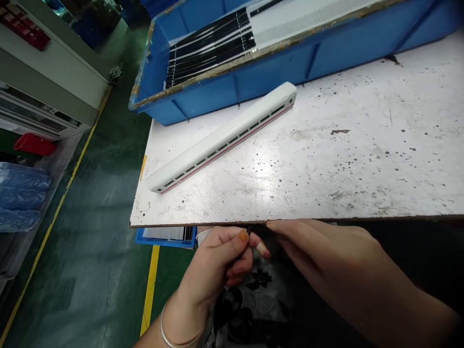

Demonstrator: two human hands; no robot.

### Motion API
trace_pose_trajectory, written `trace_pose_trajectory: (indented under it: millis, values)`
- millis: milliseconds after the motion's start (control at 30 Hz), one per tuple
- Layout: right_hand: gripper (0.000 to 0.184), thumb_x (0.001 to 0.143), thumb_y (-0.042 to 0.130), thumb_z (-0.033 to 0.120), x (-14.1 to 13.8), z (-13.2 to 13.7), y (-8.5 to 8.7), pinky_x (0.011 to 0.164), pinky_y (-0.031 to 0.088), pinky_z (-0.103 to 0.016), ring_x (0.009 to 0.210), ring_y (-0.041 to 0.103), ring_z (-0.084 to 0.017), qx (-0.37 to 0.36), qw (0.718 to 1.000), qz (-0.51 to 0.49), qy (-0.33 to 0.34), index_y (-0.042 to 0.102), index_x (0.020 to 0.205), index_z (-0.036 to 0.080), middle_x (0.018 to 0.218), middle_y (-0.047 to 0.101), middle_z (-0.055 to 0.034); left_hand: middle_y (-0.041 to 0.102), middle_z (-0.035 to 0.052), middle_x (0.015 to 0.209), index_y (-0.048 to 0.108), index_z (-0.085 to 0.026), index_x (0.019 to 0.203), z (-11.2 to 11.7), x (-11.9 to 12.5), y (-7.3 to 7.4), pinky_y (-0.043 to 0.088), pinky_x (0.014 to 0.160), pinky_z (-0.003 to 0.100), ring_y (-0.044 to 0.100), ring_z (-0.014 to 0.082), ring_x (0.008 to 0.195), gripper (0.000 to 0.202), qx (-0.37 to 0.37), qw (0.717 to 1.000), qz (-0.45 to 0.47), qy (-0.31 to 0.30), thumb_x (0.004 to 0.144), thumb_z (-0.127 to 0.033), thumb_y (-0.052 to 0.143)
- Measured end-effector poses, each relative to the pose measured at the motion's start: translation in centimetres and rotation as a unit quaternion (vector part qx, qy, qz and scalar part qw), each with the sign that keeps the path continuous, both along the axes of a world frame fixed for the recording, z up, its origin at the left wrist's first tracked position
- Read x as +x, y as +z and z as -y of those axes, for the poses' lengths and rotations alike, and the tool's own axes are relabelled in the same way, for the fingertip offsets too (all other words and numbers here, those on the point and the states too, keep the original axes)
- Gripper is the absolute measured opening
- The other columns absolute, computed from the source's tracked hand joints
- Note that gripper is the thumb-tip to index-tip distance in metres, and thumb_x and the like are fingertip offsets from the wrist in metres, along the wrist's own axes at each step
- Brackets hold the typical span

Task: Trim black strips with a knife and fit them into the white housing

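Note:
Both hands meet just below the table's front edge. My left hand (pixel 226 256) is closed, its thumb and forefinger pinching the end of a small dark piece (pixel 264 230) whose kind I cannot make out. My right hand (pixel 326 251) is closed on the same dark piece from the other side; its fingertips are mostly hidden. On the table (pixel 362 159) beyond them lies a white toy train car body (pixel 224 137), set at a slant, with dark window slots and a red stripe along its side. Neither hand touches it.
A large blue bin (pixel 217 99) at the table's back holds black strips (pixel 213 46) and white strips (pixel 308 21). Below the table's left corner is another blue bin (pixel 166 241). The green floor (pixel 97 241) carries yellow lines. A red bucket (pixel 35 144) stands far left.

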State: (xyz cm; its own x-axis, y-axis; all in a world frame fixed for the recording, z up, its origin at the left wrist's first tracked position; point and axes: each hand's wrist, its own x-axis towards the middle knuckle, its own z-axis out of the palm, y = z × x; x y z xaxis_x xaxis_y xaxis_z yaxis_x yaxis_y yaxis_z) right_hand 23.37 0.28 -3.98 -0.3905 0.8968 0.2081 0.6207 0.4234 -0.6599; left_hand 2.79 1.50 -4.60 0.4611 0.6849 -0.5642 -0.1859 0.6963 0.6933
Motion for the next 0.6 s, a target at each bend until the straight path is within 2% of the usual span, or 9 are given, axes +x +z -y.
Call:
trace_pose_trajectory:
  millis: [133,267,500,600]
  values:
    - [0.018,0.097,0.051,0.020,0.2,-0.1,0.2,0.059,0.049,-0.021,0.064,0.068,-0.010,-0.003,0.998,-0.035,-0.043,0.065,0.106,0.027,0.080,0.072,0.0081,0.042,-0.0038,0.042,0.075,-0.011,0.085,0.2,-0.5,1.4,0.025,0.030,0.016,0.026,0.0050,0.031,0.039,-0.016,0.998,0.052,0.016,0.096,-0.042,0.054]
    - [0.020,0.096,0.052,0.024,0.4,-0.1,0.3,0.061,0.054,-0.021,0.068,0.072,-0.012,0.017,0.997,-0.032,-0.062,0.067,0.109,0.028,0.087,0.075,0.0077,0.047,-0.0021,0.041,0.075,-0.011,0.087,0.4,-0.6,2.3,0.033,0.031,0.016,0.032,0.0058,0.029,0.040,-0.024,0.998,0.056,0.015,0.097,-0.041,0.051]
    - [0.022,0.097,0.051,0.022,0.2,0.6,0.7,0.074,0.056,-0.020,0.076,0.073,-0.012,0.059,0.996,-0.044,-0.045,0.069,0.110,0.024,0.094,0.076,0.0043,0.047,-0.0024,0.043,0.074,-0.010,0.086,1.3,-0.4,3.2,0.036,0.031,0.014,0.032,0.0053,0.030,0.040,-0.023,0.996,0.082,0.013,0.097,-0.041,0.051]
    - [0.022,0.097,0.052,0.020,-0.2,1.0,1.1,0.073,0.054,-0.016,0.078,0.072,-0.009,0.064,0.995,-0.070,-0.036,0.068,0.109,0.025,0.095,0.076,0.0058,0.047,-0.0029,0.043,0.074,-0.010,0.085,1.7,-0.4,3.2,0.036,0.031,0.015,0.032,0.0057,0.030,0.039,-0.012,0.996,0.089,0.009,0.096,-0.041,0.053]
